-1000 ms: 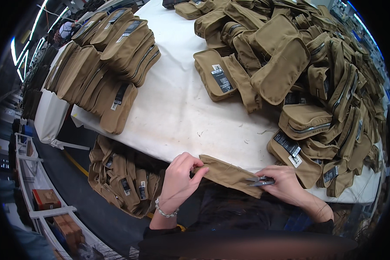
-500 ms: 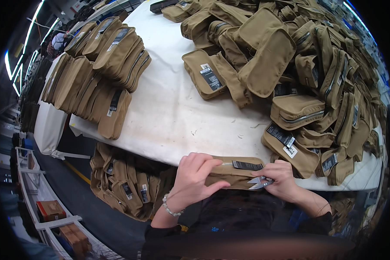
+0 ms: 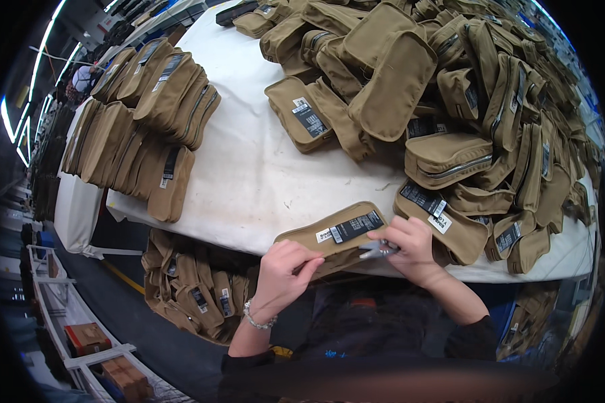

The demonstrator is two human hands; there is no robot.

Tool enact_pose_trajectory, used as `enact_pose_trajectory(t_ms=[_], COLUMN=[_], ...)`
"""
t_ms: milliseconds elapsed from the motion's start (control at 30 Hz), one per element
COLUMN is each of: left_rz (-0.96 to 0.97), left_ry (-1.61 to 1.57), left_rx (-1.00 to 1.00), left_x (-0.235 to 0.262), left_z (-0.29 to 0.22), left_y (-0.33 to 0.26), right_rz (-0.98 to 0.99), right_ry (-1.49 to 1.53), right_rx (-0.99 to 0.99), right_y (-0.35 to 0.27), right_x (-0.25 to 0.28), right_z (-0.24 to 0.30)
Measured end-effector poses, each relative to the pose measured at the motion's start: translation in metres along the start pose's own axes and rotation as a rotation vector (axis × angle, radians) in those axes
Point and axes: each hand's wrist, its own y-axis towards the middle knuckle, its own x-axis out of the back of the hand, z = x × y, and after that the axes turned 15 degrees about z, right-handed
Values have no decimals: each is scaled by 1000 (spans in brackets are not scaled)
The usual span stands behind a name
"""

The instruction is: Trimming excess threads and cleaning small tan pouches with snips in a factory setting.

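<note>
A brown zippered pouch (image 3: pixel 301 233) lies tilted at the table's near edge, with a dark printed tag and a white label facing up. My left hand (image 3: pixel 280 274) is closed, thumb and fingers pinching the pouch's near left edge. In my right hand (image 3: pixel 413 250) are small metal thread snips (image 3: pixel 375 250), their blades pointing left along the pouch's near side. The right fingertips are at the pouch's right end; whether they also grip it I cannot tell.
A large heap of similar brown pouches (image 3: pixel 396 80) covers the table's right and far side. Neat stacks of pouches (image 3: pixel 124 138) stand at the left. Below the table edge sits a container full of pouches (image 3: pixel 195 289). A white rack with boxes (image 3: pixel 87 339) is at lower left.
The pouch has moved up onto the table edge and turned, its top face and white label now showing. My left hand has gone from spread fingers to a pinch; the snips stay in my right.
</note>
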Motion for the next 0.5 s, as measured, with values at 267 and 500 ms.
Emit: enact_pose_trajectory(t_ms=[267,500], left_rz=[49,182], left_ry=[-133,-366], left_rx=[151,255], left_x=[12,10], left_z=[-6,-2], left_y=[5,5], right_rz=[-4,-34], right_ry=[376,608], right_rx=[-215,-245], right_y=[13,18], right_x=[-5,-14], right_z=[5,9])
